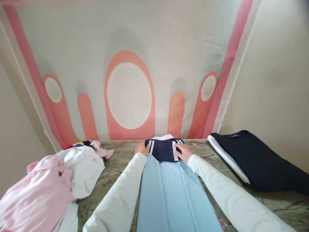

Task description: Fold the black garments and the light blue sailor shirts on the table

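Hands (141,149) (182,152) flat on navy collar (163,149), blue garment (169,190)

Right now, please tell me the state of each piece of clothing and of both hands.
Light blue garment: laid flat, lengthwise on the table.
Navy collar: at its far end, white stripes showing, lying flat.
Left hand: open, resting at the collar's left edge.
Right hand: open, flat on the collar's right side.
Black garment: folded, on a white one.
Pink and white clothes: unfolded, heaped.
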Motion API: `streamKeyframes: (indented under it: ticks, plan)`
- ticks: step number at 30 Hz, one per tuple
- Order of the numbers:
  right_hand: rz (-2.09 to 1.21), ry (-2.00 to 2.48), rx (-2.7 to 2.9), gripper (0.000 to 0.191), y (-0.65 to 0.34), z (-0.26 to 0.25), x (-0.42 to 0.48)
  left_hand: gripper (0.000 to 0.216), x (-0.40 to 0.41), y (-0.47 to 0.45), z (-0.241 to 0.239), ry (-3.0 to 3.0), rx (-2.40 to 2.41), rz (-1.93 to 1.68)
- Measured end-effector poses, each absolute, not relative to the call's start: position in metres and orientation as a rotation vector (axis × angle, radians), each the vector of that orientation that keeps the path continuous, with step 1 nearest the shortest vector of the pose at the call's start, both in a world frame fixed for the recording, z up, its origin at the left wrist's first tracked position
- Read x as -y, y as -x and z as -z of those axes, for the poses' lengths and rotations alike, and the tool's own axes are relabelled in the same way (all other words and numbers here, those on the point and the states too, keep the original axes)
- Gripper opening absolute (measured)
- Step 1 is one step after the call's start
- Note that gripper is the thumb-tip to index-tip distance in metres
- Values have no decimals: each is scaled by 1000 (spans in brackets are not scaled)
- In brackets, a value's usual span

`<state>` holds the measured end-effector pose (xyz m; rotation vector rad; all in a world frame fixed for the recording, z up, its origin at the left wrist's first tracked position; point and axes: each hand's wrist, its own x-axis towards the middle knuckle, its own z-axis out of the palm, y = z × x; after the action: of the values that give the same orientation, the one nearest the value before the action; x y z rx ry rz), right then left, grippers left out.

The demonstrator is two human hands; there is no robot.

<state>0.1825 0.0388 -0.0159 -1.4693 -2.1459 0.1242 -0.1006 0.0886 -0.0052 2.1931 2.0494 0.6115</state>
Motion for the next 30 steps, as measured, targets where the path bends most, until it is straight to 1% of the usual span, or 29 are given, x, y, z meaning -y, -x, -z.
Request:
streamKeyframes:
  ticks: [3,6,11,16,18,20,23,27,30]
  plan:
    - [-123,1609,1831,39,-203,19,-63,46,-94,106,5,-2131,-2054,-676]
    - [-244,1800,1603,40,-221,24,-87,48,-103,109,7,-2092,-2034,-726]
    - [-309,1884,1521,46,-229,23,-114,49,-118,111,6,-2018,-2057,-807]
    - [-298,1944,1477,58,-220,18,-131,43,-129,107,6,-1935,-2179,-866]
    - [-303,1961,1451,60,-219,19,-137,41,-131,103,7,-1909,-2244,-890]
    - [-361,1930,1430,54,-221,22,-142,40,-131,99,10,-1885,-2321,-926]
    - [-466,1843,1412,39,-224,30,-150,38,-131,96,12,-1838,-2376,-998]
    - [-542,1730,1382,29,-227,39,-154,26,-135,101,12,-1794,-2132,-1110]
    - [-581,1628,1344,26,-228,41,-154,19,-141,104,12,-1802,-1952,-1170]
